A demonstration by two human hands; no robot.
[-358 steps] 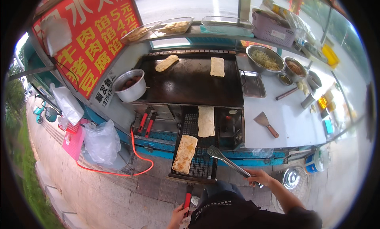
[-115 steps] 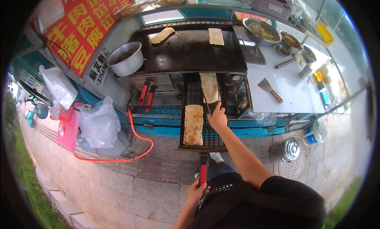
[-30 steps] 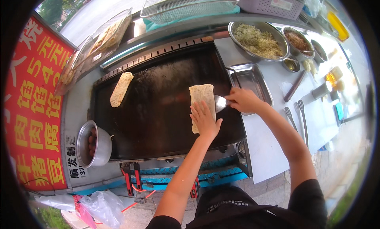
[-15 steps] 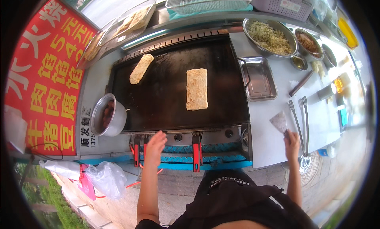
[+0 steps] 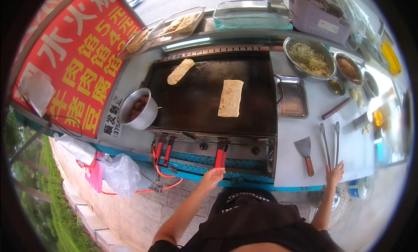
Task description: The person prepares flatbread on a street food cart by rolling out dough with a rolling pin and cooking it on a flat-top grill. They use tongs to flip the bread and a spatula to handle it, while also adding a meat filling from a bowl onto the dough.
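A broad red sign panel with yellow and white lettering (image 5: 78, 64) slanted along the left of the stall, next to a black rectangular metal griddle (image 5: 191, 106). A smooth white countertop (image 5: 291, 175) adjoined the griddle on the right. Toward its back stood a wide round steel bowl of shredded pale green filling (image 5: 294, 68), and at the griddle's left edge a deep silver pot with brown round pieces inside (image 5: 149, 115). A shallow rectangular steel tray (image 5: 292, 93) lay beside the griddle's right edge.

Long silver metal tongs (image 5: 337, 143) lay on the countertop, arms spread. The person's right hand (image 5: 334, 174) was at their joined end; whether its fingers gripped them could not be told.

The browned, rectangular flatbread (image 5: 230, 98) lay flat right of the griddle's middle, apart from both hands. The left hand (image 5: 212, 178) was half curled, its fingertips at the lower end of a black-and-red handle (image 5: 219, 157) below the griddle's front; a firm grip could not be made out. A wooden-handled metal spatula (image 5: 303, 147) lay left of the tongs, and a narrower golden flatbread (image 5: 180, 71) sat near the griddle's back left.
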